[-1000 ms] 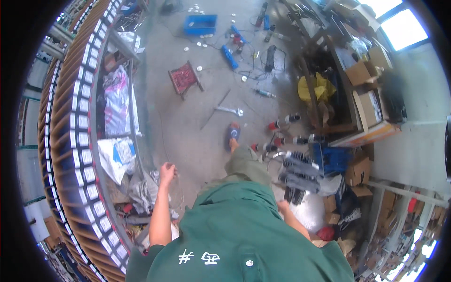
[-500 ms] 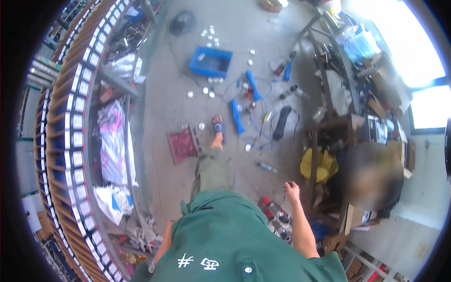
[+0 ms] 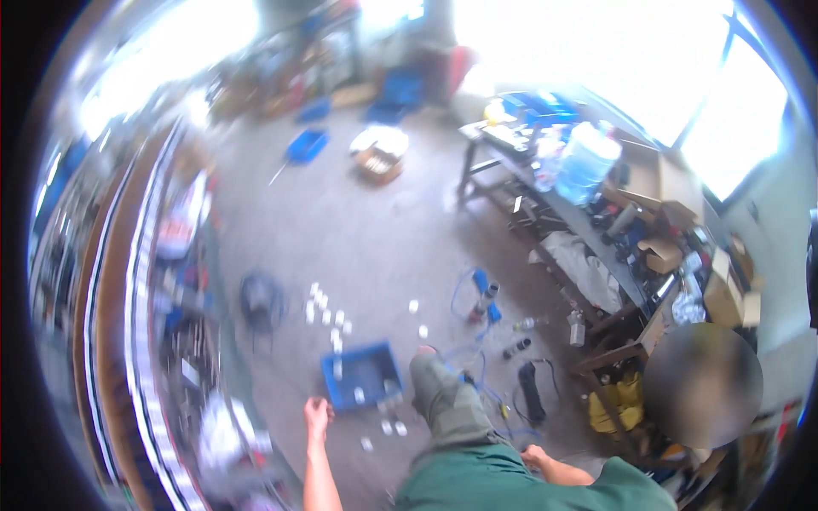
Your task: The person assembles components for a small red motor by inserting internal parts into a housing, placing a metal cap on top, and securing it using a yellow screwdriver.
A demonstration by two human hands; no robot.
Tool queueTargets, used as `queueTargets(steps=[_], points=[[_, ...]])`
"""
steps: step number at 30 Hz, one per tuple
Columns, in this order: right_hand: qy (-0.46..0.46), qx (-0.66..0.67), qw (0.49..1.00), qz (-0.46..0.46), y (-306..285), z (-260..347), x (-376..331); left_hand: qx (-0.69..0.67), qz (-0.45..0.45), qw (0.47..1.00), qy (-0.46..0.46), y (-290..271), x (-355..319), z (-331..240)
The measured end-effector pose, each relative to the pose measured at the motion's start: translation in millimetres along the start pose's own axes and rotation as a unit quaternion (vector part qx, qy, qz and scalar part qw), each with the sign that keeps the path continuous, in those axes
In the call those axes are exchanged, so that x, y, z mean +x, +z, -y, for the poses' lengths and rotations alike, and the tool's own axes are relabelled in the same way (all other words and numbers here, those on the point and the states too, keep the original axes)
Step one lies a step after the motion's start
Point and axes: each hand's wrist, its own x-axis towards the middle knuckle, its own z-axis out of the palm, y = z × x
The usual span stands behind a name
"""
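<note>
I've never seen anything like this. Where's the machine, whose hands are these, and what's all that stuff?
There's no machine here: these are a person's bare left hand and right hand. A wide fisheye camera worn on the head looks down past them, so straight edges bend near the rim. On the floor lie a blue bin, scattered white pieces and a black cable. A cluttered bench stands to the right. The left hand is near the bin. I see nothing held in either hand, though blur and the angle leave some doubt.
</note>
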Motion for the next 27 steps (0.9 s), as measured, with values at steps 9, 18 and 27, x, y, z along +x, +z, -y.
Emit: queueTargets(steps=[9,18,27], points=[[-0.098,-0.014,0.994,-0.043,-274.8,447.2,246.6,0.035,-0.048,0.998,-0.016,-25.3,420.0,-160.5],[-0.407,0.145,0.839,-0.33,-711.6,1103.9,189.8,0.028,-0.067,0.955,-0.288,-39.0,593.2,-252.5],[-0.242,-0.024,0.943,-0.229,-734.4,1400.4,309.2,-0.005,-0.086,0.948,-0.306,-125.3,972.5,-405.3]])
